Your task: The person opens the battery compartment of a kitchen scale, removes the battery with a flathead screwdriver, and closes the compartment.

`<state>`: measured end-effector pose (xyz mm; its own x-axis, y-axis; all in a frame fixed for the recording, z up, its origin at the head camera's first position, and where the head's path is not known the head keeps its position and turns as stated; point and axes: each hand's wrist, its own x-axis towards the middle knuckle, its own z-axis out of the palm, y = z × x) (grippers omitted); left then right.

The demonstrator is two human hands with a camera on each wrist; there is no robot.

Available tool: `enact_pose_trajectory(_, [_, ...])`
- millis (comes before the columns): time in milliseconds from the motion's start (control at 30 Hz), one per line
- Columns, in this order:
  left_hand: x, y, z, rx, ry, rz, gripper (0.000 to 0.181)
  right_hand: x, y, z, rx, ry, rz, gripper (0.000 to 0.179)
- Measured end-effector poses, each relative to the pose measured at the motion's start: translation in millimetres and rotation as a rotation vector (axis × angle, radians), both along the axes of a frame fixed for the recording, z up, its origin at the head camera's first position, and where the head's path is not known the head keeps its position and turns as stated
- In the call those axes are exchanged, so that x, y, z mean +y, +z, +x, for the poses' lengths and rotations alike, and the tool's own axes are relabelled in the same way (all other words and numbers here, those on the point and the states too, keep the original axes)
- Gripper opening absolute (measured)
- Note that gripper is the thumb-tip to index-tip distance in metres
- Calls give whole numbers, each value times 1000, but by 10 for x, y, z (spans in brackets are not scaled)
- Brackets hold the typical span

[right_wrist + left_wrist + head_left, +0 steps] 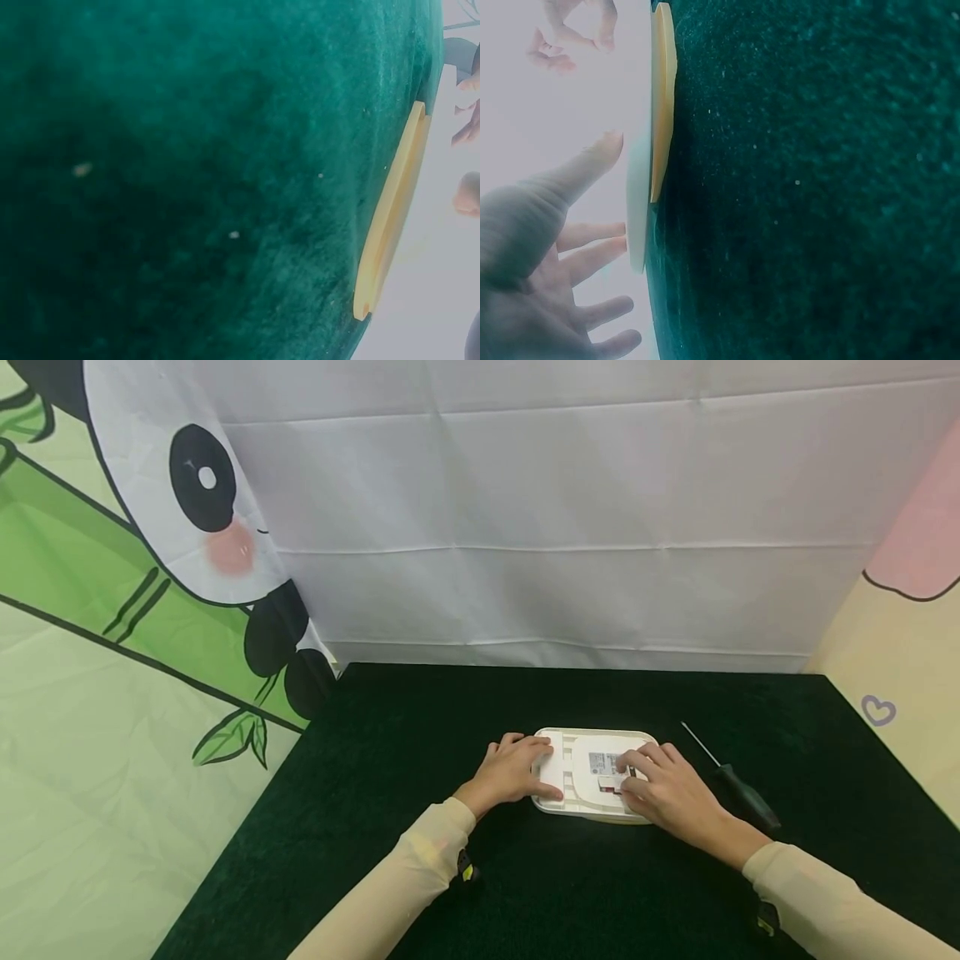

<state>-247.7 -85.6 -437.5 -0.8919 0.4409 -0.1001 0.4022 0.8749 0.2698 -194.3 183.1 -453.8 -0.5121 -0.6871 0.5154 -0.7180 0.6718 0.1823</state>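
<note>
A white, rounded rectangular device [581,811] lies in front of me, with a printed label [602,763] on its upper face. My left hand [517,770] rests on its left end, fingers and thumb spread across the white surface. In the left wrist view those fingers [592,259] look nearly straight. Over the right part, my right hand [667,789] has its fingers curled, with thumb and fingertips pinching at a small white piece [609,782] below the label. Dark and reddish spots show beside this piece. A yellowish part [663,105] shows under the device's near edge.
A screwdriver [746,795] with a dark handle lies on the dark green tabletop [420,710], right beside my right hand, its shaft pointing away to the left. White cloth [555,527] hangs behind the table, and printed panda cloth [135,560] hangs at the left.
</note>
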Motion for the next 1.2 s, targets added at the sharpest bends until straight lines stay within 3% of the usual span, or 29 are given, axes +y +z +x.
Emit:
enact_pose_trajectory(267, [15, 18, -5, 6, -3, -12, 76, 163, 0, 7, 26, 6, -80, 7])
enact_pose_trajectory(433, [29, 31, -11, -10, -2, 4, 77, 352, 28, 13, 58, -17, -123, 54])
enact_pose_trajectory(500, [33, 35, -16, -22, -7, 12, 77, 434, 42, 22, 69, -31, -134, 62])
enact_pose_trajectory(833, [27, 29, -46, -94, -5, 44, 76, 803, 30, 48, 100, -84, -140, 63])
enact_pose_trajectory(1200, [47, 19, -23, -115, 4, 65, 76, 995, -136, 45, 36, -107, -70, 69])
